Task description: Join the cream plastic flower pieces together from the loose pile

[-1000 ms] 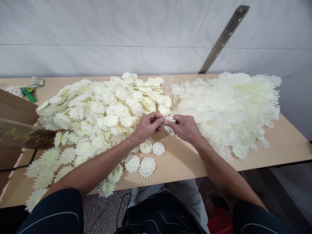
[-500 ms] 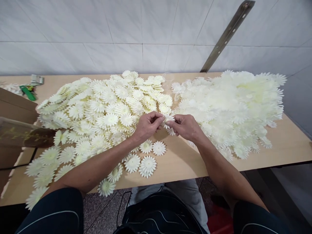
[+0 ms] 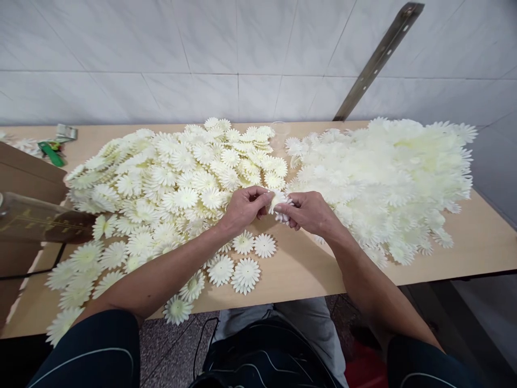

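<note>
Between my two hands, above the tabletop, is a white artificial flower with narrow petals. My left hand pinches its left side between thumb and index finger. On the other side, my right hand grips it with the thumb on top and the fingers curled under. Whether it is one petal layer or several, I cannot tell. A heap of cream petal flowers spreads to the left, and a paler heap of flowers lies to the right. Loose flowers rest near the table's front edge.
The wooden table runs along a tiled wall. A slotted metal bracket leans up at the back right. To the left are a bottle of dark liquid, a cardboard box and a green-handled tool.
The flower between my hands has turned and bunched up, showing more of its petals. My fingers have shifted slightly around it. The view has moved a little.
</note>
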A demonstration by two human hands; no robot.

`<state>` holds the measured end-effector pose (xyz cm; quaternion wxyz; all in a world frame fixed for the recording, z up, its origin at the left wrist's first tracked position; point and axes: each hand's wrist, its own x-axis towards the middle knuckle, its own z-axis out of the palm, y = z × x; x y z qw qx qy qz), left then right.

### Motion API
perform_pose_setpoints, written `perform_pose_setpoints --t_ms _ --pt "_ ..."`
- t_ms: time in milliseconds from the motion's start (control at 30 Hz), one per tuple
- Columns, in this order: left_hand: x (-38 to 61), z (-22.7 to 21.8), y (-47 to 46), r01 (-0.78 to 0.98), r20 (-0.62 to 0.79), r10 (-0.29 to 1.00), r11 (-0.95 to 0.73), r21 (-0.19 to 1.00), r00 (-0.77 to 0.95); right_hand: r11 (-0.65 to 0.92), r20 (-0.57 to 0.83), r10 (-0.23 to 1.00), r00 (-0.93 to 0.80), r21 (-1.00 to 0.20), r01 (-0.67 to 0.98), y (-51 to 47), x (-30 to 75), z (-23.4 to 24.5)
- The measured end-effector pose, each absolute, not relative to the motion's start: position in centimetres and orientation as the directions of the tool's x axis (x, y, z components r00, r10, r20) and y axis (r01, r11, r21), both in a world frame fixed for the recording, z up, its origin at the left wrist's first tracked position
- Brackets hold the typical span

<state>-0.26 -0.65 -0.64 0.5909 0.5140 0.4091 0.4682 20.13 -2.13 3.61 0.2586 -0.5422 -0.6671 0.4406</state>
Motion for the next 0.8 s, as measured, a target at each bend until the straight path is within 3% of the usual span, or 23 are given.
perform_pose_setpoints --t_ms 133,367,533,633,733,800 --pt "-0.4 -0.5 -0.4 -0.145 0.018 0.993 -0.001 0.989 0.114 0.058 -0.148 0.918 -0.367 -0.867 0.495 -1.8 21.6 4.1" --pt "-0.3 -0.8 -0.5 -0.097 -0.022 0.994 0.033 0.995 0.105 0.145 -0.147 0.884 -0.444 -0.817 0.558 -1.6 23.5 4.7" --pt "-0.1 -0.8 -0.6 -0.080 -0.050 0.993 0.059 0.995 0.106 0.296 -0.031 0.925 -0.378 -0.565 0.770 -2.2 25.9 5.2" --pt "-0.1 -0.7 -0.7 -0.076 -0.036 0.994 0.044 0.996 0.106 0.285 0.079 0.956 -0.282 -0.469 0.836 -2.8 27.0 5.6" --pt "-0.1 -0.6 -1.0 -0.036 0.026 0.994 -0.022 0.999 0.108 0.242 0.221 0.964 -0.146 -0.513 0.824 -3.3 26.2 5.9" --pt "0.0 -0.6 -1.2 -0.003 0.086 0.989 -0.086 0.996 0.117 0.238 0.215 0.968 -0.131 -0.610 0.756 -3.3 24.5 5.7"
